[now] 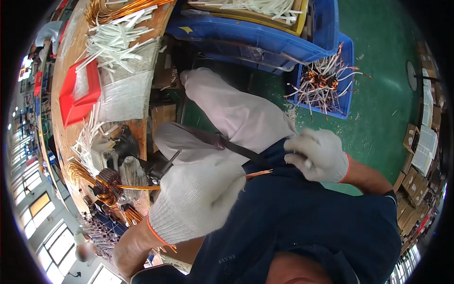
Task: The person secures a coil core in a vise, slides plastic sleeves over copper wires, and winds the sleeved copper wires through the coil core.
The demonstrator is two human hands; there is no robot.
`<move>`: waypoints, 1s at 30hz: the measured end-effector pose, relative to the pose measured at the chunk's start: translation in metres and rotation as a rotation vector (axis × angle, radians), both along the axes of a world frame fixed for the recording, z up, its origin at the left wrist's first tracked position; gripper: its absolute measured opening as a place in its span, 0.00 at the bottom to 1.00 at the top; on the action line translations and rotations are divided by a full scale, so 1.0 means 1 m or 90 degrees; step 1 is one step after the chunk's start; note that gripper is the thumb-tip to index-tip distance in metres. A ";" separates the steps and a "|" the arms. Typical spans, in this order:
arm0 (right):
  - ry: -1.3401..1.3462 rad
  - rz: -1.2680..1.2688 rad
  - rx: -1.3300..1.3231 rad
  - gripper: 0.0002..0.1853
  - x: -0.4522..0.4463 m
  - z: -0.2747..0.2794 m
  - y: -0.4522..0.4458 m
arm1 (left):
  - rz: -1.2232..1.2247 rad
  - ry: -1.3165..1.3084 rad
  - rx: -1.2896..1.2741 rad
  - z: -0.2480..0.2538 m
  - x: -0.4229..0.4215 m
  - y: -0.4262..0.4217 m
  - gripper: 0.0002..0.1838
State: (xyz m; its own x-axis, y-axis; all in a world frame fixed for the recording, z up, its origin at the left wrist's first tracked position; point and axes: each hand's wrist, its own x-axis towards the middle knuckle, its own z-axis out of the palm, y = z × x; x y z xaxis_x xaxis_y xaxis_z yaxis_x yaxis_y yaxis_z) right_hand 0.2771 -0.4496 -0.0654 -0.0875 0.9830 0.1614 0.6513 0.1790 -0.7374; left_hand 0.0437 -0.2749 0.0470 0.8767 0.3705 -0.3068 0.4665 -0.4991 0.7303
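head view: left hand (197, 199) grasps wire (142, 188), fingertips hidden; right hand (318, 154) is blurred, grip unclear.

Mfg. workshop — wooden bench (73, 53) w/ copper wire (79, 173), blue bins (246, 35), green flr. (383, 109)

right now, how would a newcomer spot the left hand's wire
Start at the wooden bench on the picture's left, then go right to the gloved left hand. The wire is the copper length whose splayed end juts rightward from it. Unlike the coiled copper on the bench, it is gripped.
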 end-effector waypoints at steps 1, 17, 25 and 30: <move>-0.019 -0.062 -0.082 0.21 0.001 0.003 -0.002 | 0.011 -0.015 0.012 -0.001 0.000 0.000 0.04; 0.058 -0.007 0.049 0.14 0.002 0.019 0.033 | 0.059 0.036 -0.021 -0.005 0.007 0.005 0.08; 0.055 -0.017 0.061 0.12 -0.003 0.028 0.040 | 0.068 0.009 -0.038 -0.003 0.007 0.006 0.08; 0.052 -0.006 0.079 0.11 -0.003 0.026 0.040 | 0.056 0.004 -0.030 -0.005 0.006 0.007 0.08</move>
State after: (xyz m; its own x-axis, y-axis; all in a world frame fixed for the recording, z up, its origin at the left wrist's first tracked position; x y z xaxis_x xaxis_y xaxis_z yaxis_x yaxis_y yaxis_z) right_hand 0.2746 -0.4091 -0.0395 -0.0598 0.9560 0.2873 0.5926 0.2656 -0.7605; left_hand 0.0492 -0.2681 0.0424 0.8391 0.4310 -0.3319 0.5122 -0.4206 0.7488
